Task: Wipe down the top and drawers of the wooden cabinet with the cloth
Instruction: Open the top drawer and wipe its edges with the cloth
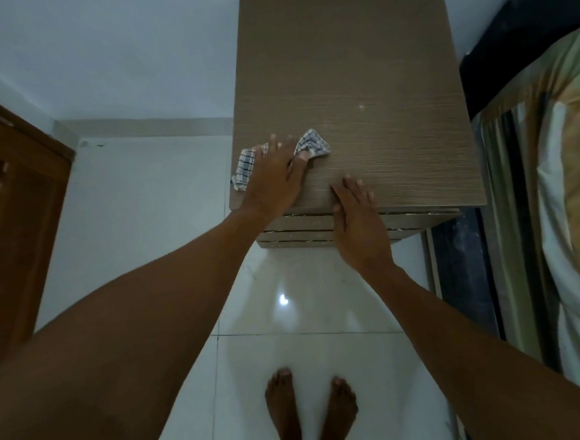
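The wooden cabinet (357, 77) stands in front of me, its brown grained top seen from above. A white cloth with a dark check (312, 144) lies on the near left corner of the top. My left hand (275, 172) presses flat on the cloth, fingers spread, with cloth showing on both sides of it. My right hand (357, 218) rests flat on the front edge of the top, fingers apart, holding nothing. Below that edge, the drawer fronts (299, 231) show as narrow stacked strips, partly hidden by my right hand.
A bed with a patterned cover (554, 184) runs along the right side, close to the cabinet. A brown wooden door (12, 191) stands at the left. White walls lie behind. My bare feet (309, 414) stand on glossy white floor tiles.
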